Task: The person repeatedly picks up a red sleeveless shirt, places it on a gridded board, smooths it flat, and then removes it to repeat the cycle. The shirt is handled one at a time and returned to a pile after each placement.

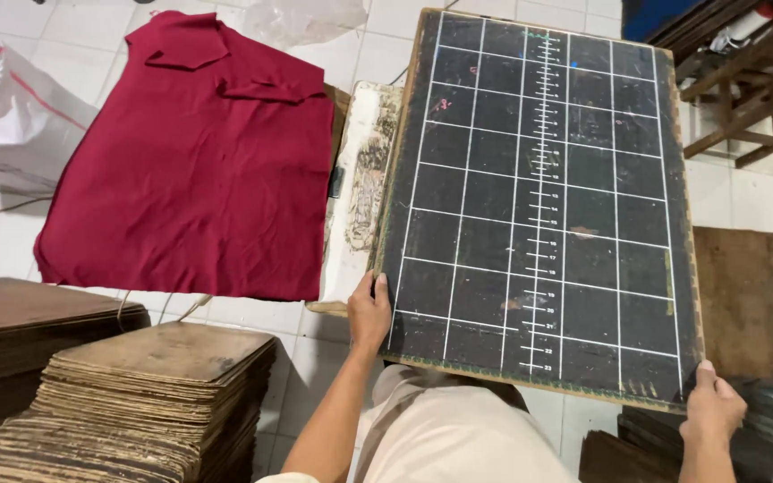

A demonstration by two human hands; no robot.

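white floor tiles [11,241] spread under everything we see – on them lies a dark red shirt [194,152], with stacks of thin brown boards [149,394] nearer us. we hold a black board with a white grid [539,197] tilted over our lap, beside the shirt. our left hand [369,313] grips its lower left edge, fingers curled around it; our right hand [713,407] clasps the lower right corner – thumb on top
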